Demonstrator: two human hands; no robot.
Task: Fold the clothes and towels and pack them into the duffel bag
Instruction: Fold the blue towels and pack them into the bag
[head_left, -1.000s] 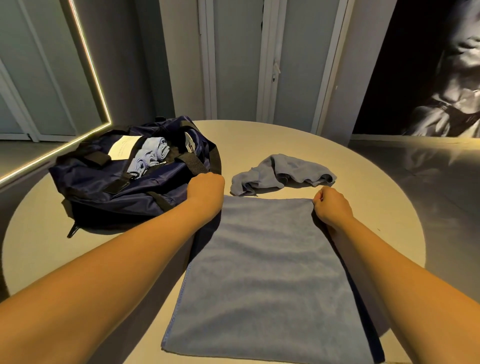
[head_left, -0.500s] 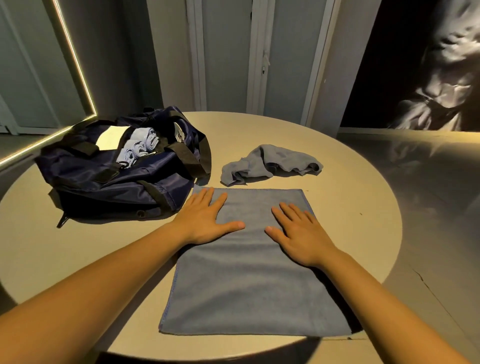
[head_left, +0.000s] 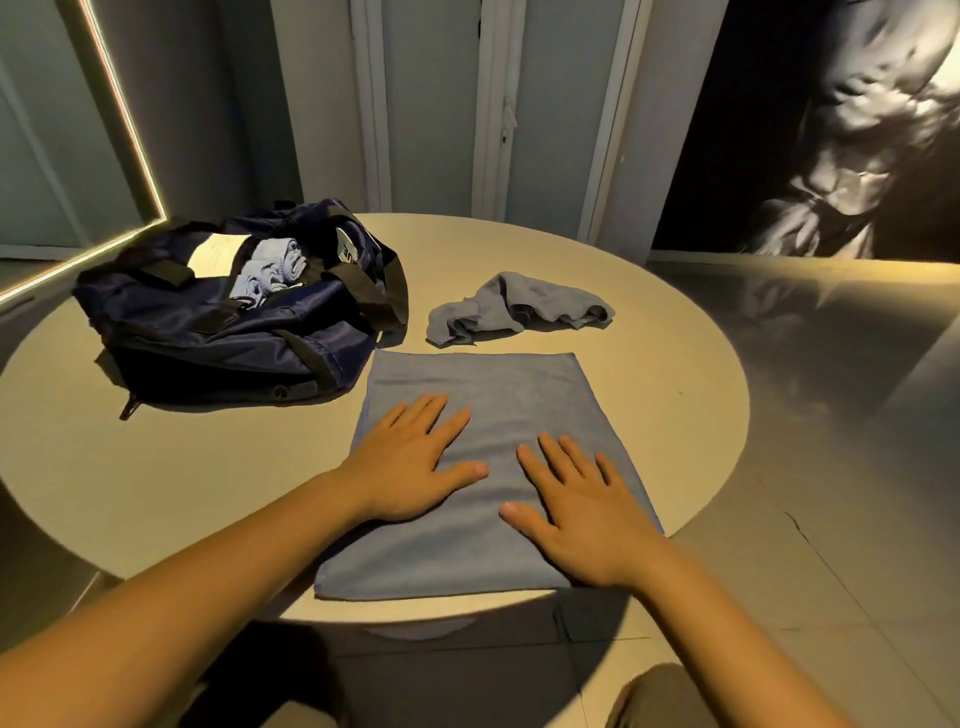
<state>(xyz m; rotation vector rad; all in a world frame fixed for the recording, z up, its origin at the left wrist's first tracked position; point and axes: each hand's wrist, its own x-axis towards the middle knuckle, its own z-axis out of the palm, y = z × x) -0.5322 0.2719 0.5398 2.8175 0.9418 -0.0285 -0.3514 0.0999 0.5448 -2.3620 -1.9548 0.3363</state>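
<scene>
A blue-grey towel (head_left: 498, 395) lies flat on the round table (head_left: 208, 467), folded into a rectangle. My left hand (head_left: 415, 462) and my right hand (head_left: 587, 514) rest palm-down on its near half, fingers spread, holding nothing. A crumpled blue-grey cloth (head_left: 519, 309) lies just beyond the towel. The dark navy duffel bag (head_left: 223, 332) sits open at the left, with rolled light-blue cloths (head_left: 270, 267) inside it.
The table's near edge runs just below the towel. Beyond the table stand grey wall panels and a door (head_left: 498, 104). A lit strip (head_left: 124, 114) frames the left wall. Shiny floor (head_left: 831, 415) lies to the right.
My hands let go of the towel's far corners, opened flat on it and slid toward me along its surface. The camera view shifted back.
</scene>
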